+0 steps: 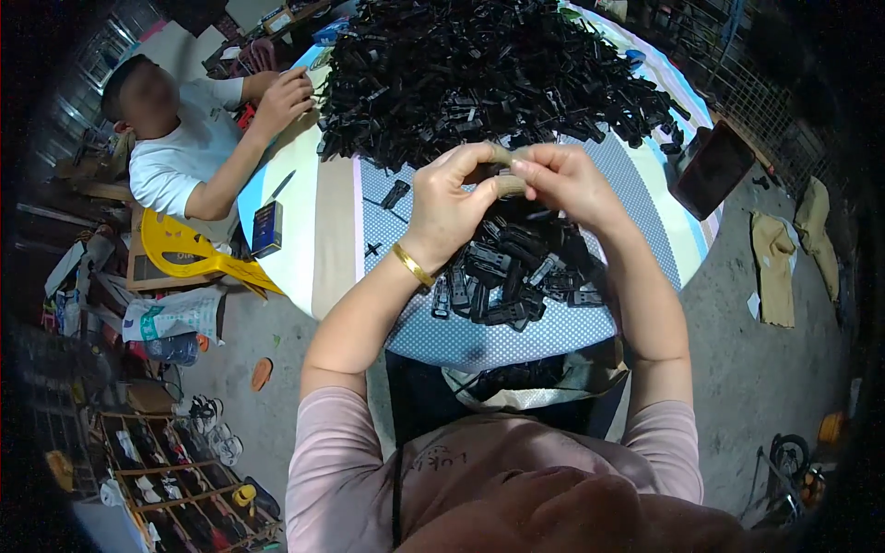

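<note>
My left hand (449, 189) and my right hand (573, 182) meet over the near part of the table, fingertips together. Tan-coloured material (509, 186) shows around my left thumb and forefinger tips; whether it is a wrap or a held piece I cannot make out. My right thumb and forefinger pinch beside it, hiding anything small between them. A yellow bangle (413, 264) circles my left wrist. Just below the hands lies a small heap of black plastic clip-like parts (502, 267), and one black part (395, 194) lies apart at the left.
A large mound of black parts (479, 78) covers the far table. Across at the left, a person (184, 138) reaches toward it. A dark blue box (267, 229) and a pen (283, 184) lie at the left. A dark-screened device (712, 170) stands right. An open sack (544, 394) hangs below the near edge.
</note>
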Demonstrator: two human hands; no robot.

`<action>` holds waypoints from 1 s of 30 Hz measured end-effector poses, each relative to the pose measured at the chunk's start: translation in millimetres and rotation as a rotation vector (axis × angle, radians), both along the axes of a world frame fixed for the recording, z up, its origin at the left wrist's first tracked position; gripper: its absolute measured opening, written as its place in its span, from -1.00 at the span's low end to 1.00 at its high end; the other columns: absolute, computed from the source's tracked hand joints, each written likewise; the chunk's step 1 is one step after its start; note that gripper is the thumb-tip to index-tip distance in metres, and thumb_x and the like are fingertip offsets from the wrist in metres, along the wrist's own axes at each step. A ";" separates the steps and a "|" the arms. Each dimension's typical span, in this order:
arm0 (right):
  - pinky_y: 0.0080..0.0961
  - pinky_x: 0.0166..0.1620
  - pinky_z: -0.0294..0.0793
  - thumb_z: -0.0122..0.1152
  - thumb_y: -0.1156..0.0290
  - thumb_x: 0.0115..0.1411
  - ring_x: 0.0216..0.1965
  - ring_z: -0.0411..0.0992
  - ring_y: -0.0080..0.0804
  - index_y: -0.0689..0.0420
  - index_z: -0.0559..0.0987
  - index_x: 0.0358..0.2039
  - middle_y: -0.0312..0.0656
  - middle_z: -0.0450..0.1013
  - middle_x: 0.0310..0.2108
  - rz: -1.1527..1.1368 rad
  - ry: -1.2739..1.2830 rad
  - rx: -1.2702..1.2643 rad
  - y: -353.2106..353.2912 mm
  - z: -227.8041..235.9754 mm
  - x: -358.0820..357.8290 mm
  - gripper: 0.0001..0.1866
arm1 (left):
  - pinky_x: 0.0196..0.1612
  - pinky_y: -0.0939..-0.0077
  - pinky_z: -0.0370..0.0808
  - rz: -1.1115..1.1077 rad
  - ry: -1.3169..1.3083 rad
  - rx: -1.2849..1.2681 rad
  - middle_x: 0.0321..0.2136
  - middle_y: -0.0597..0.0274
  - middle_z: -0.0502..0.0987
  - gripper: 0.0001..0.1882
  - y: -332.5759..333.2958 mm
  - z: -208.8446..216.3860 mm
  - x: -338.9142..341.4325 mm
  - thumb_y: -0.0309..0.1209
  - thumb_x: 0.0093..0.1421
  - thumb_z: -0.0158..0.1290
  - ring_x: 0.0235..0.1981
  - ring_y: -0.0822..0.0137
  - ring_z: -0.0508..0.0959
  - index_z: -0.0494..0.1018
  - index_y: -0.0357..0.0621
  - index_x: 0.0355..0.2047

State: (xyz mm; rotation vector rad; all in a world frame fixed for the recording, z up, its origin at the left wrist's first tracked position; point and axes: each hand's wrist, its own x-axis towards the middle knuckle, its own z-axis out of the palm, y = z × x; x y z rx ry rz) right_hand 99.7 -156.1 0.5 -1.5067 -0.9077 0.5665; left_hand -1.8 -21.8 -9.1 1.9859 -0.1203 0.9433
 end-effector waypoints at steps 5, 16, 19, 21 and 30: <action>-0.73 -0.37 0.35 0.16 0.38 0.03 -0.45 0.35 -0.67 0.27 0.51 -0.35 -0.32 0.44 -0.47 -0.443 -0.448 0.056 -24.0 -1.2 68.1 -0.77 | -0.31 0.66 0.41 -0.207 0.318 -0.005 -0.36 0.28 0.50 -0.65 -15.8 23.7 -15.8 -0.49 -0.11 0.14 -0.40 0.51 0.48 0.43 -0.19 -0.23; -0.30 -0.30 0.40 0.19 0.43 -0.20 -0.36 0.43 -0.12 0.10 0.55 -0.44 -0.08 0.46 -0.45 -0.327 -1.057 -0.437 11.8 -62.7 89.6 -0.79 | -0.26 0.59 0.38 -0.406 0.276 0.276 -0.36 0.22 0.51 -0.73 -10.9 11.3 -6.9 -0.47 -0.09 0.09 -0.36 0.41 0.45 0.48 -0.18 -0.30; -0.33 -0.35 0.41 0.21 0.43 -0.20 -0.40 0.44 -0.15 0.11 0.55 -0.46 -0.09 0.46 -0.49 -0.301 -1.029 -0.417 13.0 -53.5 86.2 -0.80 | -0.18 0.61 0.39 -0.371 0.424 -0.256 -0.26 0.21 0.46 -0.71 0.4 2.3 -3.9 -0.48 0.06 0.00 -0.27 0.49 0.45 0.38 -0.28 -0.17; -0.36 -0.38 0.42 0.22 0.42 -0.19 -0.43 0.45 -0.19 0.12 0.56 -0.47 -0.10 0.46 -0.52 -0.310 -0.997 -0.397 10.2 -47.1 78.1 -0.81 | -0.13 0.60 0.38 -0.323 0.353 -0.415 -0.18 0.13 0.41 -0.61 10.7 -4.9 4.2 -0.47 0.07 0.01 -0.23 0.46 0.44 0.28 -0.31 -0.08; -0.58 -0.42 0.42 0.23 0.46 -0.09 -0.48 0.45 -0.47 0.23 0.54 -0.44 -0.15 0.48 -0.49 -0.099 -0.504 0.119 15.9 -22.6 5.9 -0.84 | -0.08 0.54 0.38 -0.683 0.261 -0.871 -0.11 0.00 0.36 -0.45 26.2 -0.9 8.4 -0.52 0.05 0.02 -0.13 0.30 0.42 0.10 -0.22 0.05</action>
